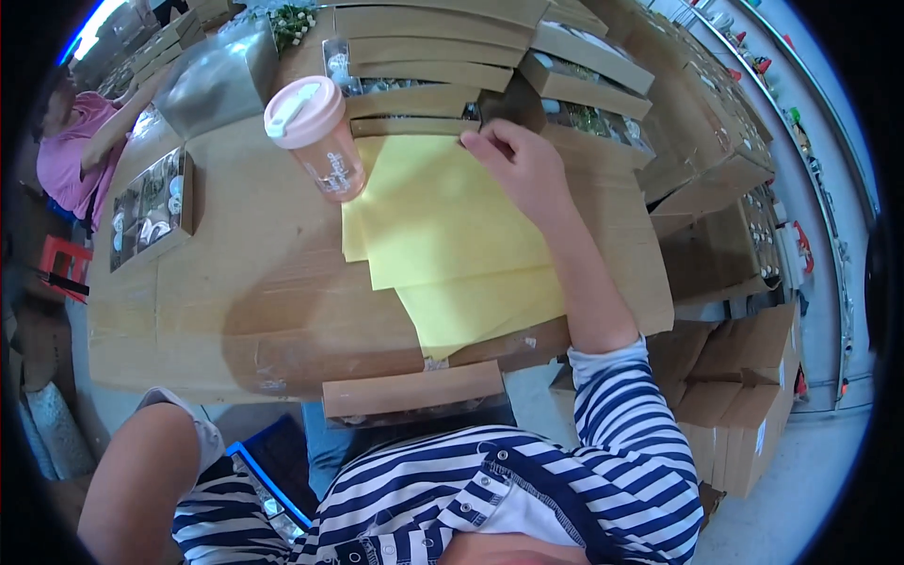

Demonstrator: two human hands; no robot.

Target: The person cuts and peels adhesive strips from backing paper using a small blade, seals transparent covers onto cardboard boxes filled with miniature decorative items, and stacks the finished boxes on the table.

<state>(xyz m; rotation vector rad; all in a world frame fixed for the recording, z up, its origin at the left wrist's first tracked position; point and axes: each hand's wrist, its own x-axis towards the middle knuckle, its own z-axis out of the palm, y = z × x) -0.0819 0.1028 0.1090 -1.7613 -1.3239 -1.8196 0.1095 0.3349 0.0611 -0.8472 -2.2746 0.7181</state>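
Observation:
My right hand (525, 169) is over the far right part of the yellow paper sheets (443, 217), close to the stacked boxes. Its thumb and fingers are curled together; whether anything small is between them is hidden. The sheets lie overlapped on the cardboard-covered table (235, 235). A pink tumbler (325, 141) with a white lid stands at their left edge. At the table's near edge, a shallow cardboard box (414, 388) is by my lap. My left arm (141, 480) bends down at the lower left, and its hand is out of view.
Shallow boxes (433, 47) are stacked across the back, with more boxes (589, 71) at the back right. A window-lidded box (151, 209) lies on the left. Large cartons (725, 405) stand at right. Another person (75, 151) in pink sits far left beside a red stool (64, 264).

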